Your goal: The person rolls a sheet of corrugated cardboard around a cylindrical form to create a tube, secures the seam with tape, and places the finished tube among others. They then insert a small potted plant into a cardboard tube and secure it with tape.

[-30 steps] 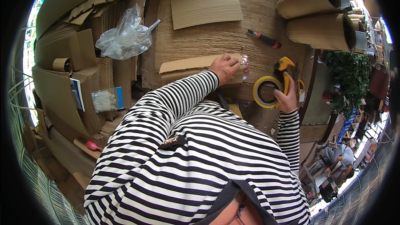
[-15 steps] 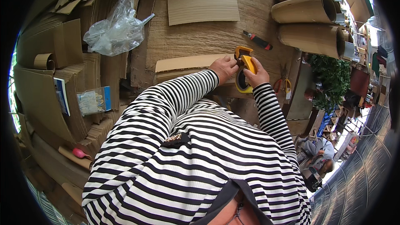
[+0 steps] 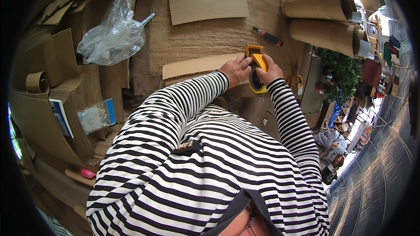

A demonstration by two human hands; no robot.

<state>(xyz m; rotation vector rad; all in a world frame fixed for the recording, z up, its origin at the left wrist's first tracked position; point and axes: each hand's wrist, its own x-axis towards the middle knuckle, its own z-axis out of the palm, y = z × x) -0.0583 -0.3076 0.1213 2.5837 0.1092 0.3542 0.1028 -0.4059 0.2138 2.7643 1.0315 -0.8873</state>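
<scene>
My right hand point(image 3: 270, 71) fingers gripped yellow tape dispenser point(image 3: 257, 67); left hand point(image 3: 235, 69) fingers pressed flat cardboard piece point(image 3: 199, 66) just beside it.

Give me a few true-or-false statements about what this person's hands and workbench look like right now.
1. Both hands are on the yellow tape dispenser. True: the left hand and the right hand touch it.
2. The clear plastic bag lies to the person's right. False: it lies on the left, on cardboard.
3. A red-handled tool lies beyond the dispenser. True.
4. The rolled cardboard tubes stand at the far left. False: they are stacked at the upper right.
5. The flat cardboard strip is under the left hand. True.
</scene>
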